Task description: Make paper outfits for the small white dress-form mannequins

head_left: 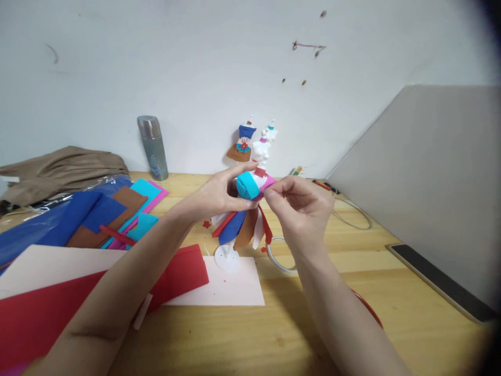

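My left hand [219, 192] is closed around the torso of a small white dress-form mannequin, thumb on the near side and fingers behind. A turquoise felt piece [247, 185] covers one side of its chest, and a magenta felt piece [267, 181] lies on the other. My right hand [299, 206] pinches the magenta piece's outer edge between thumb and index finger. Below my hands hangs a skirt of felt petals [246, 228] in red, blue, brown and pale pink. The mannequin's round white base [227, 258] is near a pale pink sheet [242, 292].
Several small mannequins stand behind, one in a blue and brown outfit [247, 132]. A thermos [153, 149] stands back left. Felt sheets [105, 211] and red felt [183, 274] lie left. A white ring [276, 256] is near my right wrist; a phone [438, 282] lies far right.
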`<state>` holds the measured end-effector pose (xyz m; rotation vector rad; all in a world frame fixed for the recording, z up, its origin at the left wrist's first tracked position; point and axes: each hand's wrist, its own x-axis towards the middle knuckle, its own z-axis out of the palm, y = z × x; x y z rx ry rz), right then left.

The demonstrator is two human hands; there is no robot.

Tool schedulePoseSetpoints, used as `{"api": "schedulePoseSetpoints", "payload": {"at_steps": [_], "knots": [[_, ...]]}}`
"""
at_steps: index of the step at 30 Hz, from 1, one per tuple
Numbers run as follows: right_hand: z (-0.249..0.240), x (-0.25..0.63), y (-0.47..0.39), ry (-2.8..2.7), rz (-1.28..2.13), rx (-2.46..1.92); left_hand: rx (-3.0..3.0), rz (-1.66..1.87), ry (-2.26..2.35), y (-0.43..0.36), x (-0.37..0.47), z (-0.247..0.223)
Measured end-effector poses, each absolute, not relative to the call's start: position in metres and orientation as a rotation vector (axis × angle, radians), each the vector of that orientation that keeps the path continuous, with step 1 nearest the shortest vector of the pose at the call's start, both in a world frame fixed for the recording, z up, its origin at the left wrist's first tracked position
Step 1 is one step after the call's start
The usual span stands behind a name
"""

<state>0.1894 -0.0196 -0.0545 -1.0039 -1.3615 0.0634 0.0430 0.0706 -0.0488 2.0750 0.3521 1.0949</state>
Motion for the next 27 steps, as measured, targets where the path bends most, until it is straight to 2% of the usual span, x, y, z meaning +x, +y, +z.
{"api": "schedulePoseSetpoints", "payload": {"at_steps": [3, 12, 27], "knots": [[-0.0546, 0.1884, -0.0197, -1.350, 0.067, -1.015, 2.037, 0.916, 0.313, 0.0696, 0.0428, -0.0481], [-0.0546, 0.1858, -0.0207, -1.327, 0.020, -1.066, 1.922, 0.849, 0.304, 0.0684, 0.0428, -0.0471], [-0.0590, 0.1882, -0.0166, -1.242, 0.204, -1.021, 1.887, 0.840, 0.281, 0.0687, 0.0433, -0.0471]]}}
